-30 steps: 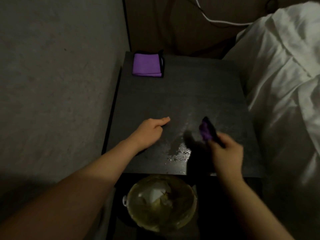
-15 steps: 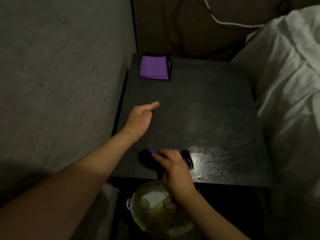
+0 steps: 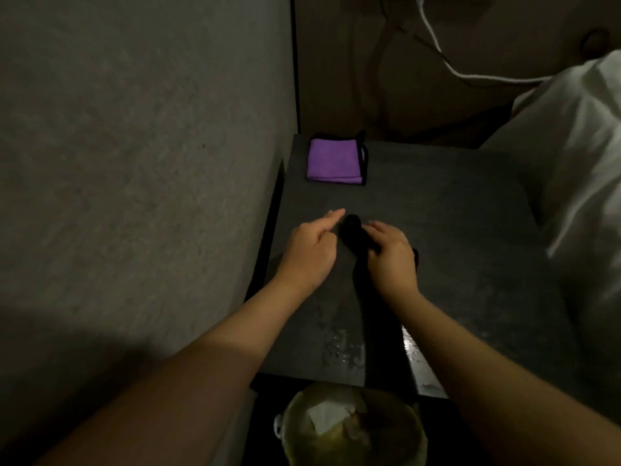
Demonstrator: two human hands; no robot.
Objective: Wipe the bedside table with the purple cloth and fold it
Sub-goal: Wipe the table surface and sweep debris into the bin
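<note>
The dark bedside table (image 3: 463,237) has wet streaks (image 3: 342,348) near its front edge. My right hand (image 3: 393,255) grips a bunched cloth (image 3: 353,232) and presses it on the tabletop left of centre; the cloth looks almost black in this light, with little purple showing. My left hand (image 3: 311,248) rests on the table just left of the cloth, index finger stretched out, holding nothing. A second purple cloth (image 3: 332,161) with black trim lies folded at the table's far left corner.
A grey wall (image 3: 134,163) runs close along the table's left side. White bedding (image 3: 571,156) presses against the right side. A white cable (image 3: 440,55) hangs behind. Below the front edge sits a round clear-lidded container (image 3: 353,428).
My right hand has swept the bunched cloth from the right front of the table along the front edge, then up to the middle beside my left hand. The left hand stayed on the table.
</note>
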